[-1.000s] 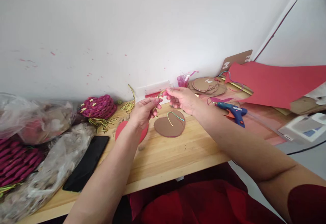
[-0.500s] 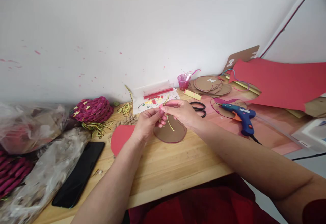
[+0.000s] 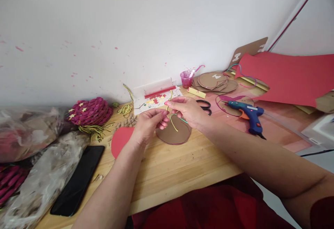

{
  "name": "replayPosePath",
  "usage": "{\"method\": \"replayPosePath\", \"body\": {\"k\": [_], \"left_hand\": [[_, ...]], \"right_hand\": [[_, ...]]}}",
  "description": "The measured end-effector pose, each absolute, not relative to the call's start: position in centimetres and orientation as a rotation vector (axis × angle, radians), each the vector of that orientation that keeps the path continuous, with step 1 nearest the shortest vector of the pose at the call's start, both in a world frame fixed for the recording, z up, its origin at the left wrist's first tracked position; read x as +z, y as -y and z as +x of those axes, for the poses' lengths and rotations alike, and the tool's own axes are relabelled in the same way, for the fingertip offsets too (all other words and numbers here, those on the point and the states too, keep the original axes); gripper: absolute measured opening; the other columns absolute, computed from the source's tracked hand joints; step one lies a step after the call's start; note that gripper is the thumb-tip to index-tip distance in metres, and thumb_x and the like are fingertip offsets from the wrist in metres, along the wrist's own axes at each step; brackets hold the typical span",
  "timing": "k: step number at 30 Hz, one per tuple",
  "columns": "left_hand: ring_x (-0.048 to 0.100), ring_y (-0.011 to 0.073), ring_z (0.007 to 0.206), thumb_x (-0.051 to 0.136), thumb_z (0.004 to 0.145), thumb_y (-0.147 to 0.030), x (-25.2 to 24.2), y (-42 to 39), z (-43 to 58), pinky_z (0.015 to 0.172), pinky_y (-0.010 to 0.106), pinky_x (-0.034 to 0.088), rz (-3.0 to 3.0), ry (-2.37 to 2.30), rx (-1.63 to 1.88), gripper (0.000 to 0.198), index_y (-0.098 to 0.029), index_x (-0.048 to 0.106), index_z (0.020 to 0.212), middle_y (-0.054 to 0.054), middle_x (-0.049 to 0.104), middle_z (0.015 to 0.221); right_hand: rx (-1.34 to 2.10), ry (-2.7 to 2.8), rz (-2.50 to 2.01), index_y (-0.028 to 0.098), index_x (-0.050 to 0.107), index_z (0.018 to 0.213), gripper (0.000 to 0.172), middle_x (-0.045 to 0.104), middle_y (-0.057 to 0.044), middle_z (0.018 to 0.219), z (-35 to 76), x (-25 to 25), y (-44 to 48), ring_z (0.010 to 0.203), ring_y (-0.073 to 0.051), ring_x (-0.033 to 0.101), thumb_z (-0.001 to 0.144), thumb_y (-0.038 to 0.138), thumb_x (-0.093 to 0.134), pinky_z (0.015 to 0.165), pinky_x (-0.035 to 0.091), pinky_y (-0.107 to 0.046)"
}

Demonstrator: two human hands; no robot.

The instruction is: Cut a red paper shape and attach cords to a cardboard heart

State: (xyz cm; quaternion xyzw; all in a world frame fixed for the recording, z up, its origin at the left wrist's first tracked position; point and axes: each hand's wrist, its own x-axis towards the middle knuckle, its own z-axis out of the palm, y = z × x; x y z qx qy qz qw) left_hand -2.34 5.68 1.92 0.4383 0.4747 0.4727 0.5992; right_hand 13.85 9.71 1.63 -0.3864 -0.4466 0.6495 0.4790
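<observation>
Yellow cord [image 3: 171, 93]: pinched in both hands, near brown card's [image 3: 173, 137] far edge.
Left hand [image 3: 148, 123]: narrow grip, on cord.
Right hand [image 3: 188, 111]: narrow grip, higher on cord.
Change: fingertips, together half a second ago, now slightly apart; cord likely being adjusted.
Bench [image 3: 161, 182]: red card [image 3: 121, 141] left, glue gun [image 3: 249, 113] right.

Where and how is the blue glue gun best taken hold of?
Likely by the handle, coming from the near side, right of the trigger: the glue gun lies flat, handle toward the person, nozzle pointing left over the cardboard piece. Avoid the nozzle; the cord leaves the handle's base.
</observation>
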Motion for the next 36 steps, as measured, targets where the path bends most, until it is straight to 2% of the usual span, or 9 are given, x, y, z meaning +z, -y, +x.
{"method": "replayPosePath", "body": {"k": [7,10,13,16,20,23,26,36], "left_hand": [[0.060,0.0064,0.051,0.087,0.070,-0.029,2.1,-5.8,-2.8,0.045,0.014,0.043,0.940,-1.077,1.152,0.024,-0.011,0.076,0.081,0.003,0.069,0.065],[0.061,0.0071,0.050,0.087,0.069,-0.028,2.1,-6.0,-2.9,0.045,0.014,0.045,0.907,-1.056,1.185,0.025,-0.011,0.075,0.083,0.003,0.069,0.065],[0.066,0.0094,0.054,0.086,0.071,-0.027,2.2,-6.0,-2.9,0.047,0.015,0.050,0.848,-1.042,1.205,0.025,-0.011,0.073,0.086,0.004,0.072,0.074],[0.073,0.0152,0.065,0.084,0.073,-0.025,2.4,-6.0,-3.0,0.054,0.021,0.059,0.779,-1.045,1.201,0.024,-0.012,0.073,0.090,0.009,0.076,0.094],[0.077,0.0206,0.073,0.083,0.073,-0.022,2.6,-6.0,-3.0,0.064,0.028,0.065,0.728,-1.025,1.215,0.022,-0.012,0.073,0.090,0.011,0.075,0.109],[0.076,0.0196,0.070,0.084,0.072,-0.021,2.6,-6.0,-3.0,0.065,0.030,0.066,0.699,-1.011,1.219,0.022,-0.014,0.073,0.089,0.009,0.077,0.101],[0.075,0.0180,0.064,0.085,0.071,-0.022,2.5,-6.0,-2.9,0.063,0.031,0.066,0.694,-1.006,1.210,0.023,-0.015,0.074,0.090,0.006,0.077,0.094],[0.073,0.0160,0.063,0.089,0.068,-0.024,2.3,-5.9,-2.8,0.060,0.028,0.065,0.691,-0.967,1.170,0.028,-0.015,0.074,0.091,0.002,0.074,0.083]], "right_hand": [[1.506,0.853,-0.822,0.020,0.066,0.080,0.045,0.060,0.003,0.078,14.4,2.0,-10.3,0.056,-0.007,0.051,0.053,0.045,0.092,0.043,0.028,-0.021],[1.355,0.846,-0.809,0.022,0.064,0.086,0.044,0.061,0.003,0.083,14.5,2.4,-10.3,0.054,-0.006,0.052,0.061,0.050,0.087,0.043,0.029,-0.021],[1.262,1.020,-0.805,0.021,0.063,0.080,0.040,0.059,0.003,0.076,14.4,2.3,-10.2,0.053,-0.007,0.051,0.070,0.055,0.081,0.044,0.032,-0.022],[1.252,1.281,-0.817,0.019,0.063,0.073,0.038,0.060,0.001,0.070,14.3,1.7,-10.1,0.058,-0.010,0.052,0.077,0.055,0.076,0.052,0.041,-0.025],[1.140,1.550,-0.881,0.020,0.072,0.082,0.021,0.072,-0.004,0.085,14.3,1.2,-9.8,0.076,-0.016,0.064,0.085,0.041,0.071,0.070,0.050,-0.030],[1.218,1.629,-0.929,0.019,0.075,0.089,0.014,0.076,-0.005,0.088,14.2,1.2,-9.4,0.082,-0.019,0.070,0.085,0.032,0.069,0.076,0.053,-0.032],[1.284,1.674,-0.946,0.019,0.076,0.089,0.013,0.077,-0.005,0.084,14.0,1.3,-9.1,0.078,-0.019,0.072,0.084,0.028,0.069,0.075,0.053,-0.032],[1.298,1.743,-0.927,0.017,0.072,0.074,0.017,0.070,-0.001,0.073,14.1,1.4,-9.0,0.070,-0.014,0.061,0.082,0.031,0.069,0.068,0.045,-0.028]]}}
